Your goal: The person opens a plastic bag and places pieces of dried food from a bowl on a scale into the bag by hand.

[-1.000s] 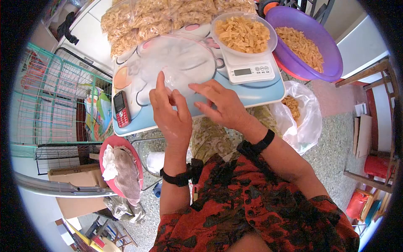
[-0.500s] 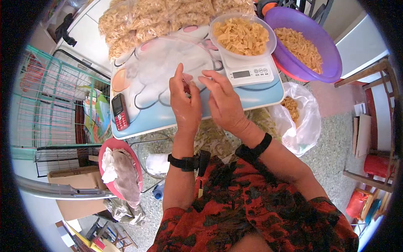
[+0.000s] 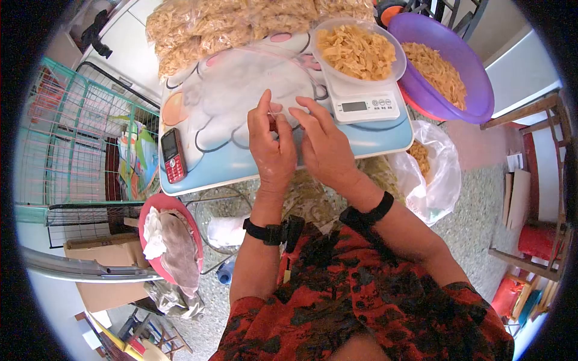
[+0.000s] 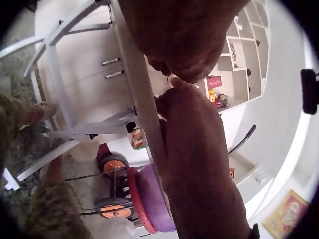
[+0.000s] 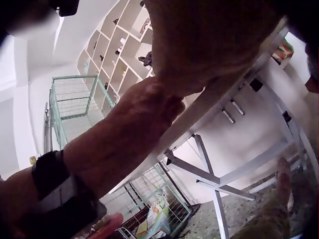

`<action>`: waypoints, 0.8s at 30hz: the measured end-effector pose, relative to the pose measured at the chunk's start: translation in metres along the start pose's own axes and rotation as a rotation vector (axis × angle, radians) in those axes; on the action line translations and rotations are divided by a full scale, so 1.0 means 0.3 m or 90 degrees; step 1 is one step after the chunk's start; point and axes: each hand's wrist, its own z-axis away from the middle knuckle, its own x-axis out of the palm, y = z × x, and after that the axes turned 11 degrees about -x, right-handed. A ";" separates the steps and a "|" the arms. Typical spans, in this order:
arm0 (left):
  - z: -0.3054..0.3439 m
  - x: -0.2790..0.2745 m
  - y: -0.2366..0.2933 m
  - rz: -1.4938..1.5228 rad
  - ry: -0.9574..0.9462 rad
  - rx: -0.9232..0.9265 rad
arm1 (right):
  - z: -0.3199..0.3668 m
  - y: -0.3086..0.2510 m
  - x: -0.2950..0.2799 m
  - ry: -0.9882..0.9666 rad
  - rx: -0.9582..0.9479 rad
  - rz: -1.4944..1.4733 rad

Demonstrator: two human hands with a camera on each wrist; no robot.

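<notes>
Clear plastic sheeting or a bag point(image 3: 232, 81) lies flat on the patterned table point(image 3: 226, 168). Over the table's near edge is the left hand point(image 3: 274, 144), its index finger extended and other fingers bent; whether it pinches thin plastic cannot be made out. Close beside it, the right hand point(image 3: 328, 144) has fairly straight fingers angled toward the left, its thumb hidden. Both hands, left point(image 4: 182, 35) and right point(image 4: 192, 129), have fingertips close together in the left wrist view. A tub of yellowish dried pieces point(image 3: 356, 51) rests on a white scale point(image 3: 368, 107).
Filled clear bags point(image 3: 220, 24) line the table's back. A red phone point(image 3: 173, 155) lies at the left edge. Right of the table are a purple basin point(image 3: 481, 90) and a white plastic bag point(image 3: 442, 174) on the floor. A wire cage point(image 3: 66, 150) stands left.
The left hand has moved right, closer to the right hand, which has turned so its fingers point more toward the table's back. The table and its contents have shifted slightly in view.
</notes>
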 end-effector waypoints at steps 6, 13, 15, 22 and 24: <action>-0.021 0.004 0.023 0.031 0.004 -0.048 | 0.029 0.018 -0.005 0.045 -0.016 -0.065; -0.048 0.067 0.023 0.082 -0.013 -0.085 | 0.016 0.009 -0.009 0.066 0.006 -0.093; -0.050 0.068 0.030 0.082 -0.018 -0.117 | 0.016 0.013 -0.009 0.056 0.004 -0.100; -0.089 0.081 0.039 0.074 -0.011 -0.083 | 0.019 0.012 -0.006 0.088 0.005 -0.112; -0.097 0.097 0.029 0.075 -0.020 -0.073 | 0.016 0.012 -0.005 0.099 0.019 -0.119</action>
